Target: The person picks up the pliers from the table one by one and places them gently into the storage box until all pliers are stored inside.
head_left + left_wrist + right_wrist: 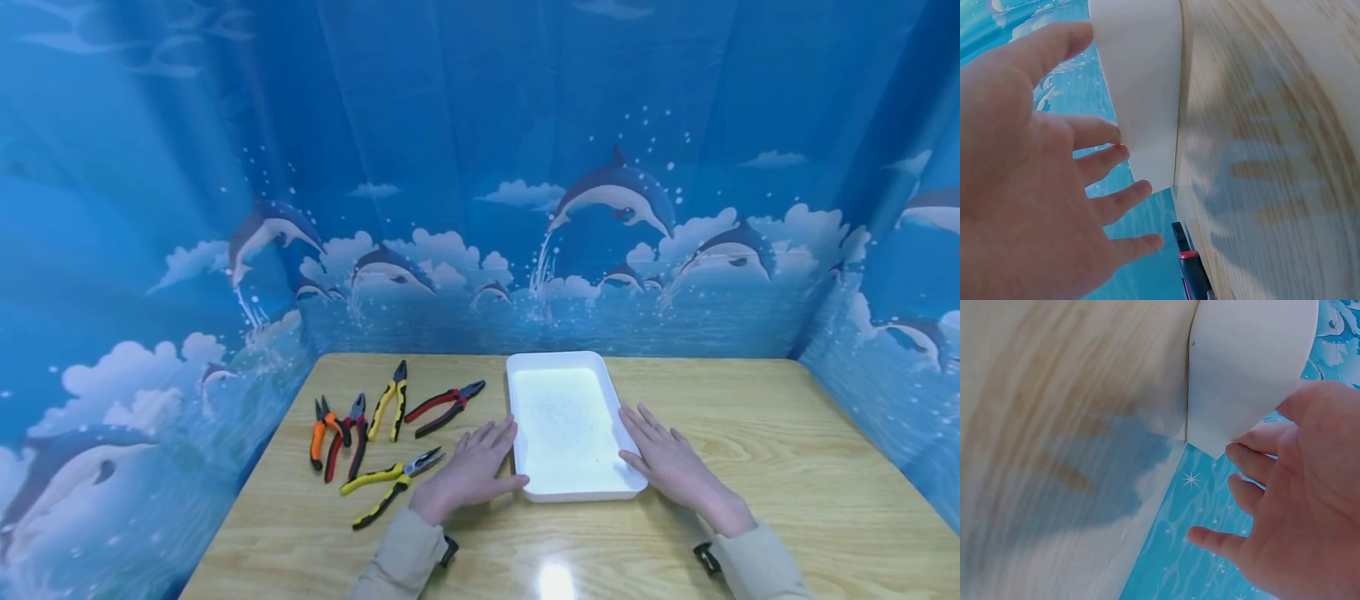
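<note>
Writing: I can read no brand, label or letters on any thing here; the pliers are too small for that.
Tray: the white tray (567, 367) is your landmark. It is a shallow rectangle with rounded corners, smooth and a little shiny like plastic, and its floor is bare. It lies flat near the middle of the table, with the short side toward you.
Your left hand: your left hand (471, 469) lies flat on the table just left of the tray, with straight, slightly spread fingers that hold nothing. The thumb goes along the tray's near left corner. In the left wrist view the fingertips (1116, 134) are very close to the tray wall (1141, 94); I cannot tell if they touch it.
Your right hand: your right hand (670, 463) lies flat just right of the tray, fingers straight and a little apart, holding nothing. The index finger runs along the tray's right rim. In the right wrist view the fingertips (1241, 453) come up to the tray corner (1241, 369).
Pliers: five pliers lie left of the tray, well apart from it except the nearest. The red pliers (444, 406) are closest to the tray, then the yellow-black pliers (392, 402), the dark red pliers (349, 433) and the orange pliers (321, 432) farthest left. The yellow long-nose pliers (392, 483) lie just left of your left hand. All have rubbery coloured grips and dark metal heads.
Table: the table (787, 433) has a pale wood grain, smooth and glossy.
Backdrop: behind the tray hangs a blue backdrop (615, 200) with printed dolphins and clouds.
Sleeves: beige cloth sleeves (401, 554) cover your wrists.
</note>
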The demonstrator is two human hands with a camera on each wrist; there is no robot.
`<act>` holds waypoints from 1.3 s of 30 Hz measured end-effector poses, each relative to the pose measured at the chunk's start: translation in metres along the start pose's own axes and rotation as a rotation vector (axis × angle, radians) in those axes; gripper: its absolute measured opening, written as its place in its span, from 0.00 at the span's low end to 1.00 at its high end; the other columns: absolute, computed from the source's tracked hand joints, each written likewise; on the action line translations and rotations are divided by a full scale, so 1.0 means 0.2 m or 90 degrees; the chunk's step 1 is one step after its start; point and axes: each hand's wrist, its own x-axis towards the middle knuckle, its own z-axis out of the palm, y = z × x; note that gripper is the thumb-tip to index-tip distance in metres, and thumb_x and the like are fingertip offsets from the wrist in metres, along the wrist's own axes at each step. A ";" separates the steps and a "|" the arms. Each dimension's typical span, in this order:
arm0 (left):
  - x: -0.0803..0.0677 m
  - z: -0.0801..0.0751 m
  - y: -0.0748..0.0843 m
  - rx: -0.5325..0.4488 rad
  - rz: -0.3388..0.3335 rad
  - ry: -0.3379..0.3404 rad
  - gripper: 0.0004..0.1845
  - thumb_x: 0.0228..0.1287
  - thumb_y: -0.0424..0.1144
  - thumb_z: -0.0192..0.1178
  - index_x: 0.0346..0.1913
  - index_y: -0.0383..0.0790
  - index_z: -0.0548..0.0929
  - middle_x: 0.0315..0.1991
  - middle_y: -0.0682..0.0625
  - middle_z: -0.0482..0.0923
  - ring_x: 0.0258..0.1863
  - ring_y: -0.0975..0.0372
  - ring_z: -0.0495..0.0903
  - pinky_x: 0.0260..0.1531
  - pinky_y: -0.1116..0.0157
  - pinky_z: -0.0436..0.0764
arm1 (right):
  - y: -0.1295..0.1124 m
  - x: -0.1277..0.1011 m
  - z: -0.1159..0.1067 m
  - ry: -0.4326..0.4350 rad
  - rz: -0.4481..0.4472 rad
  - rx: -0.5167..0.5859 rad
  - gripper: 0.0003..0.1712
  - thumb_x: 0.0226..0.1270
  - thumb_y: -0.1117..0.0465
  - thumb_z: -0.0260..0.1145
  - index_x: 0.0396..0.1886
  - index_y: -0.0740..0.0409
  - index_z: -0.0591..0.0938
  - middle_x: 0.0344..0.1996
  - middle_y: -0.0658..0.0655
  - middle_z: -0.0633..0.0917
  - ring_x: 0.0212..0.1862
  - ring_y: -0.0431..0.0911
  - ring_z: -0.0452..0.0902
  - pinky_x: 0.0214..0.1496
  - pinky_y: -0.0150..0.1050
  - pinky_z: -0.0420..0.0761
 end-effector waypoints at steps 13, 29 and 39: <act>-0.02 -0.04 -0.04 0.000 0.009 -0.017 0.46 0.71 0.59 0.59 0.81 0.41 0.52 0.83 0.48 0.43 0.80 0.44 0.43 0.75 0.38 0.45 | -0.03 0.00 0.01 -0.019 0.004 0.033 0.40 0.77 0.50 0.60 0.77 0.68 0.59 0.76 0.69 0.60 0.76 0.68 0.52 0.67 0.75 0.56; -0.03 -0.08 -0.08 -0.015 0.011 -0.025 0.45 0.71 0.58 0.60 0.80 0.39 0.54 0.82 0.48 0.47 0.80 0.44 0.45 0.74 0.37 0.47 | -0.06 0.01 0.01 -0.038 0.013 0.070 0.40 0.80 0.45 0.53 0.79 0.65 0.56 0.78 0.67 0.56 0.78 0.67 0.47 0.71 0.74 0.50; -0.06 -0.07 -0.11 -0.029 0.010 -0.018 0.44 0.73 0.58 0.57 0.81 0.40 0.54 0.82 0.48 0.46 0.80 0.45 0.46 0.74 0.36 0.47 | -0.08 0.03 0.01 -0.033 -0.007 0.058 0.36 0.82 0.50 0.52 0.79 0.66 0.57 0.77 0.67 0.58 0.77 0.67 0.50 0.69 0.75 0.55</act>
